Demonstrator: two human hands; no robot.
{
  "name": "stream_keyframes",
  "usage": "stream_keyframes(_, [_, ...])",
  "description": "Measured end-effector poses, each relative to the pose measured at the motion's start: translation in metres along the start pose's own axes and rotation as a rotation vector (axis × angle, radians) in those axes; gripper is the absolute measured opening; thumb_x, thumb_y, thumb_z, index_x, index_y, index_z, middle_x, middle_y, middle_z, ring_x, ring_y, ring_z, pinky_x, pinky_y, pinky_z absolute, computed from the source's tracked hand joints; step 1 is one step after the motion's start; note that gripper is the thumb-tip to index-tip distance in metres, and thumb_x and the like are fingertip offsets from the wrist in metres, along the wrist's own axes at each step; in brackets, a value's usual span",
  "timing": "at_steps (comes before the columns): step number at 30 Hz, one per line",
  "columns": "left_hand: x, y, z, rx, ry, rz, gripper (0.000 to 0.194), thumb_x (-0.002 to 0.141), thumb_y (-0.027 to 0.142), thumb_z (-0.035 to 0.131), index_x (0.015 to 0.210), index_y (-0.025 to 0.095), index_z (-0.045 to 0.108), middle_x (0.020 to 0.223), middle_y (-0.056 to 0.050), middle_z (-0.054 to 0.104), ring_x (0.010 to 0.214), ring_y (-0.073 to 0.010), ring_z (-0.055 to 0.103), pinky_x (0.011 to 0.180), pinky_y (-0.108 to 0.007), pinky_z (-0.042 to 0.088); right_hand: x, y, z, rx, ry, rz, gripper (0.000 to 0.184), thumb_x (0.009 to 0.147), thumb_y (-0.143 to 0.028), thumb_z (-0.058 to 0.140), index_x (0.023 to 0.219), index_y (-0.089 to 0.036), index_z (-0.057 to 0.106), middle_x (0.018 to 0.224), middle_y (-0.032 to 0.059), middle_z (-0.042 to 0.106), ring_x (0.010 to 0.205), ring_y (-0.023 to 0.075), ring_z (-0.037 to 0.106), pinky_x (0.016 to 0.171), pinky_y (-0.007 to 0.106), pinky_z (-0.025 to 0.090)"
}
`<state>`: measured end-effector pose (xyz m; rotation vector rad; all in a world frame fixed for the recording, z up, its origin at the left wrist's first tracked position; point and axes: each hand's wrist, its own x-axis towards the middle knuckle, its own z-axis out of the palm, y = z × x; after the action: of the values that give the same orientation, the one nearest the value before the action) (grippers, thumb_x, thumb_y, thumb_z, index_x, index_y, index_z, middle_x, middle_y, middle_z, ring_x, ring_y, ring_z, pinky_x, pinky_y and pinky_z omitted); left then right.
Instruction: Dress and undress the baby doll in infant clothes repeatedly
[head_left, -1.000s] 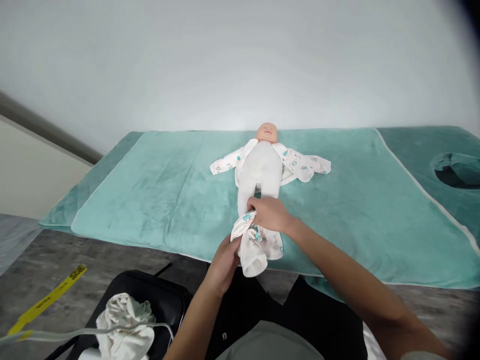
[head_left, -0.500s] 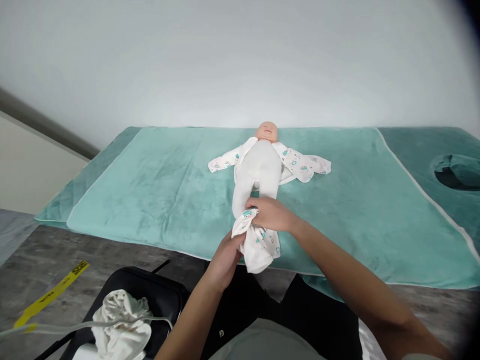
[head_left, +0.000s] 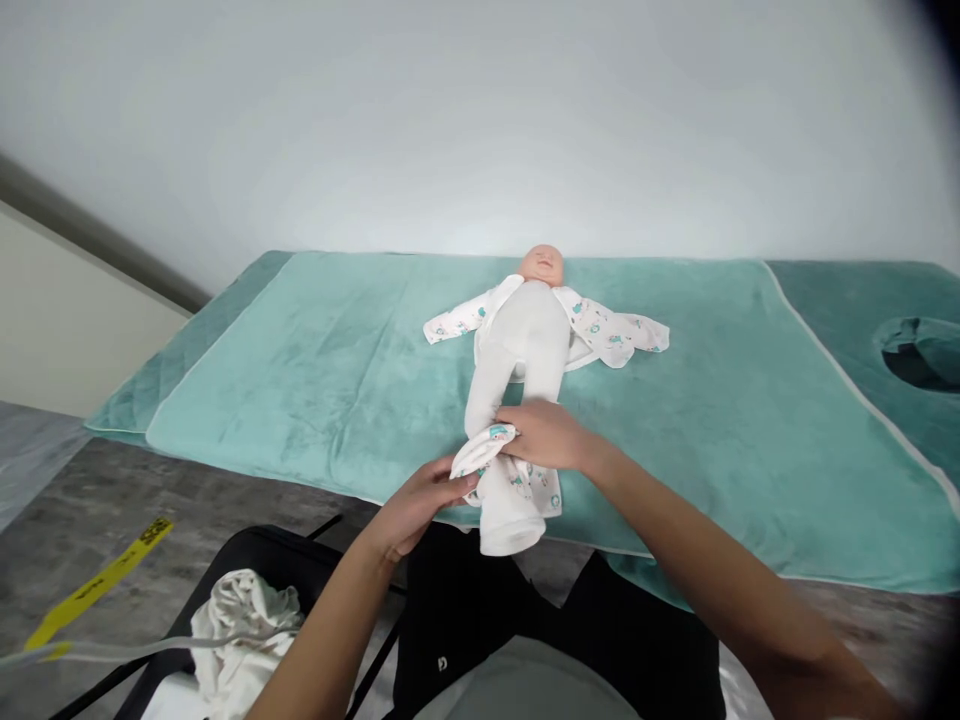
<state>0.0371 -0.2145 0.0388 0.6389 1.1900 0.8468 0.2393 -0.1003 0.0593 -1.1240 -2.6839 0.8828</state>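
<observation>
Between your left hand (head_left: pixel 424 500) and right hand (head_left: pixel 545 436), a printed white garment (head_left: pixel 516 500) bunches at the legs of a doll (head_left: pixel 531 315), whose torso lies face up just beyond your right. Your right fingers clamp the garment's upper edge, your left its side, as a green cover (head_left: pixel 337 350) stretches past both.

Lower legs of the doll (head_left: pixel 530 318) hidden by right hand (head_left: pixel 546 436) and printed cloth (head_left: pixel 517 505) at the near edge of the bed (head_left: pixel 315 380), its near right corner cut off; pale cloth (head_left: pixel 240 625) partly behind left forearm (head_left: pixel 326 625), lettering on yellow tape (head_left: pixel 105 585) illegible
</observation>
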Motion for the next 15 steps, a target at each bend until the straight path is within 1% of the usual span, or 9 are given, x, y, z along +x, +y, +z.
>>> stream_keyframes(4, [-0.005,-0.01,0.021,-0.23,0.101,0.088,0.053,0.076,0.029,0.078,0.127,0.019,0.065,0.111,-0.01,0.072,0.089,-0.0205,0.067,0.074,-0.027,0.051,-0.001,-0.004,0.003,-0.04,0.009,-0.079,0.026,0.093,-0.042,0.058,0.08,-0.02,0.063,0.083,0.0047,0.07,0.076,0.019,0.061,0.061,0.03,0.027])
stream_keyframes(7, [-0.011,-0.016,0.034,-0.325,0.193,0.168,0.049,0.074,0.025,0.078,0.121,0.017,0.067,0.104,-0.009,0.073,0.085,-0.0197,0.068,0.073,-0.026,0.052,-0.005,-0.005,0.003,-0.025,0.005,-0.17,0.022,0.092,-0.036,0.058,0.08,-0.019,0.066,0.088,0.0047,0.071,0.08,0.0185,0.063,0.067,0.031,0.032])
stream_keyframes(9, [-0.013,-0.021,0.037,-0.363,0.261,0.205,0.043,0.071,0.024,0.079,0.113,0.017,0.069,0.097,-0.007,0.074,0.084,-0.0199,0.069,0.074,-0.027,0.052,-0.007,-0.005,0.003,-0.011,0.001,-0.193,0.018,0.092,-0.033,0.059,0.085,-0.019,0.068,0.093,0.0046,0.07,0.086,0.0188,0.063,0.072,0.03,0.035])
stream_keyframes(11, [-0.015,-0.026,0.038,-0.399,0.319,0.224,0.041,0.069,0.024,0.08,0.108,0.018,0.069,0.094,-0.004,0.074,0.084,-0.0196,0.069,0.075,-0.028,0.053,-0.008,-0.004,0.003,-0.008,-0.002,-0.19,0.018,0.091,-0.035,0.06,0.09,-0.019,0.068,0.095,0.0048,0.069,0.089,0.0193,0.063,0.075,0.03,0.036])
stream_keyframes(15, [-0.019,-0.031,0.044,-0.457,0.358,0.222,0.039,0.071,0.022,0.077,0.109,0.019,0.068,0.1,-0.004,0.074,0.084,-0.018,0.069,0.075,-0.027,0.053,-0.008,0.0,0.007,0.007,0.015,-0.206,0.018,0.089,-0.037,0.063,0.088,-0.019,0.068,0.096,0.0038,0.069,0.087,0.0178,0.062,0.074,0.03,0.036])
